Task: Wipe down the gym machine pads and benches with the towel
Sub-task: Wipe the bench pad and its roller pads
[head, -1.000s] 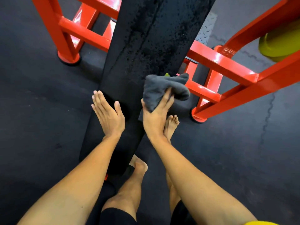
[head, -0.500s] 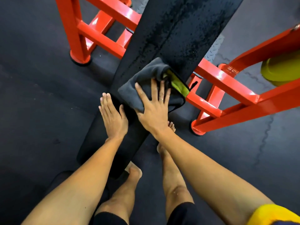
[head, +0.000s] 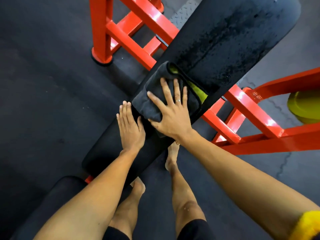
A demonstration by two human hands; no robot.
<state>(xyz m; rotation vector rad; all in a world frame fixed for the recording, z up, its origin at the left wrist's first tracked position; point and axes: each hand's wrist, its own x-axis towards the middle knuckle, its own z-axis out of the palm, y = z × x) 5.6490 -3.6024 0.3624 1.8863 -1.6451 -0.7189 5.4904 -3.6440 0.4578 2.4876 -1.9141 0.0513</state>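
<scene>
**Right grip [head: 170, 116] spread flat on the towel [head: 149, 103]**

Fingers straight, holding nothing, it presses the folded grey towel onto the black pad [head: 225, 40]. Left grip [head: 129, 127] lies flat just beside, bracing. I judge long, even, overlapping strokes toward the droplet-speckled far end best.

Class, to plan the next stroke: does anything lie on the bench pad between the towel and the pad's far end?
Nothing visible does. The right hand presses the towel flat on the bench pad; ahead of it the pad carries only droplets. The left hand rests behind the towel.
</scene>
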